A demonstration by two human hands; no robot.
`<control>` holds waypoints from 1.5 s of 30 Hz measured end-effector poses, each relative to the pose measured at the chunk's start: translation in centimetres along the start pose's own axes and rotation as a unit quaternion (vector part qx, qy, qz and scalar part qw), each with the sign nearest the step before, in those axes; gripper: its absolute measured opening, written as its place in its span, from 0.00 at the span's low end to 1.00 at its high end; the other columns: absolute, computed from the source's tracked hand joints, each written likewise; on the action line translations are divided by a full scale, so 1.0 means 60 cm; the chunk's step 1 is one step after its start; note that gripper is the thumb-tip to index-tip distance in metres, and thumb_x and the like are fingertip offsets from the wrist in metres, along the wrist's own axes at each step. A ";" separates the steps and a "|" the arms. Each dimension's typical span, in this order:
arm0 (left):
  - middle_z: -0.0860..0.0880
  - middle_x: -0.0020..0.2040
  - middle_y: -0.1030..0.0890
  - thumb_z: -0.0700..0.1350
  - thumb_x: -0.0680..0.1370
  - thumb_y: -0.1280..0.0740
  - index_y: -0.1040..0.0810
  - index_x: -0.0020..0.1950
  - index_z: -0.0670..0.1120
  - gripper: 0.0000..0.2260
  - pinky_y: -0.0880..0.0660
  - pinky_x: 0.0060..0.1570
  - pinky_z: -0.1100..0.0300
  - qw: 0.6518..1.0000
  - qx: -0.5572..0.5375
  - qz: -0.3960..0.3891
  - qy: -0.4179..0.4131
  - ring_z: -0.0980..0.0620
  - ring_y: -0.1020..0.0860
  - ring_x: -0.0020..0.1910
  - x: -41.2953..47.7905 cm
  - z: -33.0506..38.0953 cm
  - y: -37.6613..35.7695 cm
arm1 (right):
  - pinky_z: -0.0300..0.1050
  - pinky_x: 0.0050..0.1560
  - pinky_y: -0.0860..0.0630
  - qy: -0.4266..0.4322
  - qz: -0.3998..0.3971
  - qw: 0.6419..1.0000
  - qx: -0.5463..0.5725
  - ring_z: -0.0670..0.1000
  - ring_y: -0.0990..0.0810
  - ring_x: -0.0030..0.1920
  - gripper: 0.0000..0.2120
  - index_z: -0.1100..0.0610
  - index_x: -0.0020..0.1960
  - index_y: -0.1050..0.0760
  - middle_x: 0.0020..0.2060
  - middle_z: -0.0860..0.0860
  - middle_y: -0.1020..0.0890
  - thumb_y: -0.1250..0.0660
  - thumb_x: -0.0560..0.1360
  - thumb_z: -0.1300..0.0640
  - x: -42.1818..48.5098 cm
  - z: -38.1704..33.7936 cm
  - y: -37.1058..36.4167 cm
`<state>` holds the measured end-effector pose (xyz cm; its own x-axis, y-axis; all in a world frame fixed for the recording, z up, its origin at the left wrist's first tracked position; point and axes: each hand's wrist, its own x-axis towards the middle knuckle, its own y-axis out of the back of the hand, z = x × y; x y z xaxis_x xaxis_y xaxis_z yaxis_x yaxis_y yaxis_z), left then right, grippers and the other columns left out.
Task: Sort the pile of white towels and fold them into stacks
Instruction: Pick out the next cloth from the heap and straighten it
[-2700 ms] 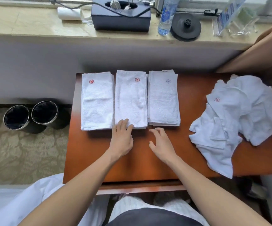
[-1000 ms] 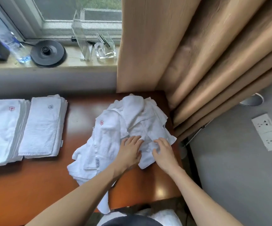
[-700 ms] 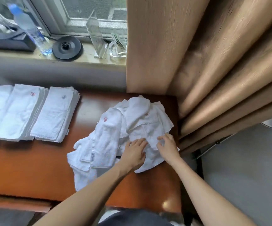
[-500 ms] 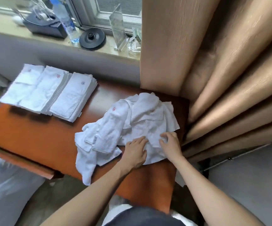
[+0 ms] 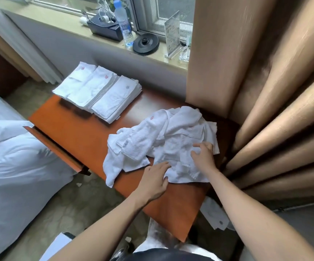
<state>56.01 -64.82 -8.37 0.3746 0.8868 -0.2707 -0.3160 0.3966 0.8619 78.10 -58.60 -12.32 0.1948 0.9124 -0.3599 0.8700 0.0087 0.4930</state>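
Observation:
A loose pile of white towels (image 5: 163,140) lies on the right part of the orange-brown table (image 5: 73,132), one end hanging over the near edge. Three folded stacks sit side by side at the far left: one (image 5: 73,80), one (image 5: 94,87) and one (image 5: 116,98). My left hand (image 5: 155,178) rests on the pile's near edge with fairly straight fingers. My right hand (image 5: 203,157) is on top of the pile to the right, fingers spread and loosely bent, touching the cloth. Neither hand plainly grips a towel.
Brown curtains (image 5: 265,91) hang close against the table's right side. A white towel (image 5: 216,215) lies on the floor under the table's right end. A water bottle (image 5: 124,25) and a black round base (image 5: 145,43) stand on the windowsill. White bedding (image 5: 5,157) is at left.
Both hands left the folded stacks and went to the loose pile at the right. In the last half second my right hand moved up the pile and spread; the view swung.

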 end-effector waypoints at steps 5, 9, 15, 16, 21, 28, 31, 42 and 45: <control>0.52 0.80 0.35 0.45 0.83 0.39 0.32 0.78 0.49 0.22 0.42 0.73 0.53 1.000 0.004 0.014 0.001 0.52 0.38 0.79 0.022 -0.003 0.010 | 0.41 0.74 0.47 0.018 -0.005 0.998 -0.060 0.57 0.43 0.77 0.18 0.56 0.69 0.24 0.75 0.53 0.37 0.35 0.80 0.61 0.018 -0.013 0.006; 0.52 0.80 0.35 0.45 0.83 0.39 0.32 0.77 0.49 0.22 0.43 0.73 0.53 1.000 -0.015 0.002 -0.002 0.52 0.38 0.79 0.032 -0.003 -0.002 | 0.47 0.73 0.32 -0.020 -0.039 0.999 -0.008 0.55 0.29 0.71 0.20 0.57 0.73 0.27 0.70 0.54 0.25 0.37 0.82 0.61 0.037 -0.020 0.015; 0.53 0.80 0.35 0.45 0.83 0.39 0.32 0.77 0.50 0.21 0.43 0.73 0.54 1.000 -0.018 -0.012 -0.015 0.52 0.38 0.79 0.049 -0.037 0.008 | 0.45 0.65 0.27 -0.097 0.017 0.986 0.135 0.53 0.24 0.65 0.22 0.52 0.75 0.28 0.67 0.53 0.26 0.36 0.81 0.60 0.065 -0.044 -0.007; 0.53 0.80 0.35 0.45 0.83 0.39 0.32 0.77 0.50 0.21 0.44 0.73 0.54 1.000 -0.014 -0.013 -0.020 0.52 0.38 0.79 0.055 -0.044 0.013 | 0.44 0.63 0.25 -0.110 0.036 0.978 0.172 0.54 0.23 0.63 0.22 0.51 0.74 0.28 0.65 0.52 0.25 0.35 0.81 0.59 0.070 -0.050 -0.012; 0.53 0.79 0.34 0.45 0.83 0.39 0.31 0.77 0.50 0.21 0.43 0.72 0.54 0.999 -0.005 -0.019 -0.038 0.53 0.37 0.78 0.068 -0.062 0.020 | 0.44 0.63 0.22 -0.120 0.082 0.965 0.218 0.49 0.21 0.60 0.18 0.56 0.71 0.23 0.62 0.50 0.21 0.35 0.81 0.60 0.087 -0.063 -0.019; 0.49 0.78 0.32 0.45 0.82 0.37 0.32 0.78 0.46 0.23 0.37 0.72 0.52 0.996 -0.060 -0.028 -0.052 0.49 0.33 0.76 0.069 -0.065 0.011 | 0.24 0.52 0.27 -0.036 0.084 0.982 0.168 0.41 0.19 0.55 0.07 0.51 0.55 0.16 0.50 0.38 0.17 0.31 0.81 0.59 0.001 -0.074 -0.002; 0.45 0.73 0.27 0.42 0.79 0.34 0.32 0.77 0.41 0.26 0.30 0.67 0.49 0.989 -0.125 0.019 -0.074 0.44 0.27 0.70 0.092 -0.036 0.028 | 0.29 0.52 0.25 -0.037 0.057 0.978 0.196 0.41 0.18 0.54 0.07 0.46 0.52 0.16 0.51 0.40 0.15 0.29 0.81 0.58 -0.047 -0.088 0.004; 0.45 0.72 0.33 0.38 0.72 0.36 0.27 0.73 0.53 0.29 0.34 0.68 0.45 0.981 -0.115 0.151 -0.036 0.43 0.33 0.69 0.089 0.052 0.036 | 0.43 0.55 0.21 -0.055 -0.083 0.927 0.361 0.48 0.19 0.44 0.10 0.54 0.58 0.15 0.45 0.51 0.15 0.31 0.81 0.64 -0.180 -0.111 0.056; 0.51 0.64 0.22 0.40 0.69 0.41 0.21 0.63 0.51 0.24 0.35 0.64 0.47 0.970 -0.118 0.209 -0.044 0.47 0.26 0.63 0.070 0.064 0.045 | 0.42 0.51 0.20 -0.048 -0.108 0.893 0.434 0.50 0.19 0.44 0.10 0.57 0.57 0.14 0.47 0.56 0.15 0.29 0.78 0.62 -0.212 -0.104 0.084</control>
<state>60.10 -60.95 -5.52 0.2406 0.9622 0.1279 -0.6424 0.0590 0.7641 77.21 -67.64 -0.32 -0.0186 0.8882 -0.4591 0.9072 -0.1780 -0.3811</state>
